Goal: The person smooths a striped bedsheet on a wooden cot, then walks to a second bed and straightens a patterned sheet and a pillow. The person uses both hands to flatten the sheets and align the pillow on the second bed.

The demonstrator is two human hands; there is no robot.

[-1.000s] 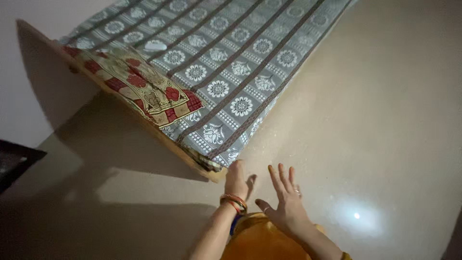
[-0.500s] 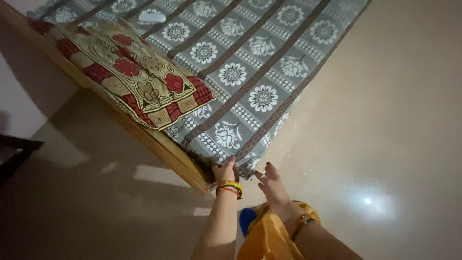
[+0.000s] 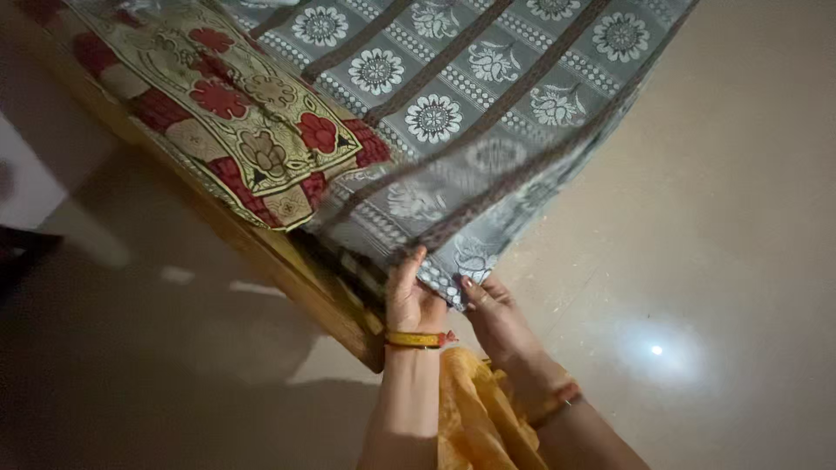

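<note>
1. left hand (image 3: 411, 300) and right hand (image 3: 493, 310), open half a second earlier, had closed their fingers on the grey floral sheet (image 3: 488, 96).
2. i saw its corner now lifted off the bed (image 3: 305, 283).

left hand (image 3: 411, 300): yellow-red bangle | right hand (image 3: 495, 315): bangle | orange-yellow garment (image 3: 475, 418)

folded cloth (image 3: 235, 113) lies on the bedsheet (image 3: 488, 96), left of hands (image 3: 453, 305).
</note>
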